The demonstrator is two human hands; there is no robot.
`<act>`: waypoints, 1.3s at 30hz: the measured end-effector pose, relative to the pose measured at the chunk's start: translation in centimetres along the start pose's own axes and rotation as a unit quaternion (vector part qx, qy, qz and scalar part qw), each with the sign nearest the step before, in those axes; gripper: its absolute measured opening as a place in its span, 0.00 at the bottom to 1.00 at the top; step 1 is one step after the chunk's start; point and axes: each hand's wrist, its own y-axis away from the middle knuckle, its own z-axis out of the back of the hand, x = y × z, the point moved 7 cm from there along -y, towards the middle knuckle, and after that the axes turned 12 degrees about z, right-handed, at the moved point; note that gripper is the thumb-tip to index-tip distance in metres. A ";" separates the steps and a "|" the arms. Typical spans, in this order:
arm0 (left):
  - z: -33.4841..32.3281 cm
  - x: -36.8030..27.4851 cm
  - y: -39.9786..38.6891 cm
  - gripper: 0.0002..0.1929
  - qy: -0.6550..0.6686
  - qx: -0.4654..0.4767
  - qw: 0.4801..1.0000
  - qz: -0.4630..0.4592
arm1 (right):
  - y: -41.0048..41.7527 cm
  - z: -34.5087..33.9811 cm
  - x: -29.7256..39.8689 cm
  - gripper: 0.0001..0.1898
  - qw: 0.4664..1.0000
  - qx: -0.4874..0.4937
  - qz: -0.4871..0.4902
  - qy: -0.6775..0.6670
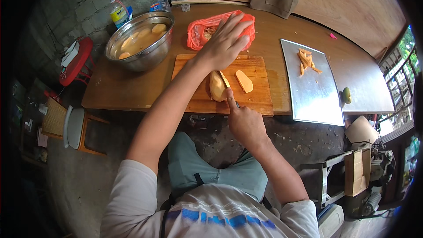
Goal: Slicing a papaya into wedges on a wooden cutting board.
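My right hand (247,120) grips a knife (225,80), its index finger stretched along the top of the blade. The blade lies in the right side of a peeled orange-fleshed tuber (216,88), likely a sweet potato. Fingers spread, my left hand (228,43) is over the far part of the wooden cutting board (195,103). Its heel is close to the knife tip, which it partly hides; whether they touch I cannot tell. One flat slice (244,81) lies to the right of the tuber. Behind the left hand sits a red plastic bag (195,41) with peelings inside.
A steel basin (142,62) of water and tuber pieces stands at left on the wooden table (132,89). At right, a metal tray (312,100) carries cut sticks (306,60) and overhangs the front edge. A green fruit (346,95) lies beside it. A chair (74,129) stands at lower left.
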 end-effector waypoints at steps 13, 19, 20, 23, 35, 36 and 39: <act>-6.6 4.7 2.2 0.35 -0.054 0.077 0.995 0.030 | -0.4 -0.3 -0.2 0.43 0.999 0.027 0.004 -0.024; -1.6 2.6 14.2 0.25 -0.008 -0.089 0.989 0.118 | -1.1 -1.1 -1.0 0.41 1.000 -0.009 0.010 -0.012; -2.3 3.3 15.3 0.25 -0.026 -0.086 0.986 0.137 | -1.3 -0.9 -1.1 0.42 0.999 -0.026 0.016 -0.024; -3.0 3.3 15.6 0.26 -0.028 -0.089 0.986 0.141 | -1.8 0.4 -2.4 0.42 0.999 -0.011 0.006 -0.042; -1.5 4.3 16.2 0.34 0.075 0.000 0.973 0.220 | 0.2 2.4 -4.5 0.39 0.993 -0.071 -0.026 -0.087; -1.7 3.9 15.9 0.34 0.074 0.001 0.973 0.218 | 0.3 2.7 -4.1 0.39 0.993 -0.072 -0.027 -0.088; -2.2 3.1 15.1 0.33 0.023 0.002 0.974 0.224 | 0.7 4.3 -2.3 0.39 0.988 -0.109 -0.007 -0.111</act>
